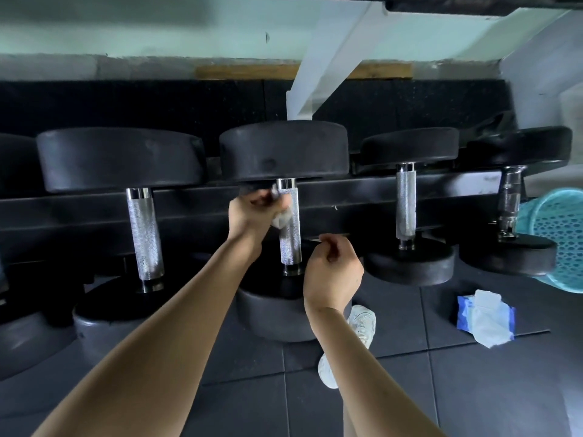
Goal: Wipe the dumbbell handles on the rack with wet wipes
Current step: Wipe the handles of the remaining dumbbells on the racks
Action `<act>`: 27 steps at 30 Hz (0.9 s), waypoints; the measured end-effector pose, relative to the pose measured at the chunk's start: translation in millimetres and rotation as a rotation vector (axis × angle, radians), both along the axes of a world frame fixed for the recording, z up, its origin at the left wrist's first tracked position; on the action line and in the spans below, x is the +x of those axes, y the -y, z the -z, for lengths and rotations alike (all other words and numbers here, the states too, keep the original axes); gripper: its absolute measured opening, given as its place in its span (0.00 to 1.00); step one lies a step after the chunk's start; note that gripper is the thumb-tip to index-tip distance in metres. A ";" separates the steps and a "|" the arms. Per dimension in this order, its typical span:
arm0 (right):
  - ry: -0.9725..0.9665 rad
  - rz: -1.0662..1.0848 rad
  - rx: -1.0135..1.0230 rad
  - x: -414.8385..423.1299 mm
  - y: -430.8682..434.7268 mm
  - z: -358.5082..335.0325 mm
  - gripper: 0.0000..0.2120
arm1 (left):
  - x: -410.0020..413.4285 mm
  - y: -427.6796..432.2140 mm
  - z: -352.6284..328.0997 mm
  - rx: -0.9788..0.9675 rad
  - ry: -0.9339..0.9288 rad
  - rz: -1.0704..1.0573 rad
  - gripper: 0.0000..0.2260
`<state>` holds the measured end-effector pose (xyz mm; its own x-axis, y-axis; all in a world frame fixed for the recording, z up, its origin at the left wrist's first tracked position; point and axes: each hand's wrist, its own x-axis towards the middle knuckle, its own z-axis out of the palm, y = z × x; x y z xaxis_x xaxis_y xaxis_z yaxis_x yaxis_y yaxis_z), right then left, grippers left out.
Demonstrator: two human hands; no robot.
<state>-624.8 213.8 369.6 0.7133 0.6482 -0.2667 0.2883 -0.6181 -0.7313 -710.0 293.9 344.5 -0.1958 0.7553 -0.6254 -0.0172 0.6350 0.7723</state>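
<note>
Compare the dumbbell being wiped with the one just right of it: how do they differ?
The wiped dumbbell has bigger black heads than its right-hand neighbour. Its handle is thicker and longer than the neighbour's. The left hand holds a wet wipe against it; nothing touches the neighbour's handle. Both have knurled silver handles and sit on the same rack.

a row of dumbbells [120,159] lies side by side across the rack [94,212], each handle running from 12 to 6 o'clock, with the centre handle [291,244] mid-view. the left hand [249,212] sits at that handle's 9 o'clock side near its top, holding a wet wipe [282,219] against it, and the right hand [331,275] is just beside its lower end at 4 o'clock. on the floor [410,389], a pack of wipes [484,316] lies at 4 o'clock, a basket [549,234] at 3 o'clock behind the rightmost dumbbell, and a shoe [362,323] at 6 o'clock.
</note>
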 end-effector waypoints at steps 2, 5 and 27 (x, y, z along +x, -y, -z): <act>0.001 0.003 -0.006 -0.4 -0.7 0.4 0.19 | 1.5 -7.4 1.8 0.007 -0.027 -0.087 0.07; 0.003 -0.021 -0.028 0.0 -0.1 0.6 0.17 | 1.9 -1.6 3.5 0.058 -0.095 0.033 0.07; 0.024 -0.028 -0.113 0.9 -0.2 0.9 0.11 | -17.3 35.5 20.1 -0.128 0.162 0.417 0.12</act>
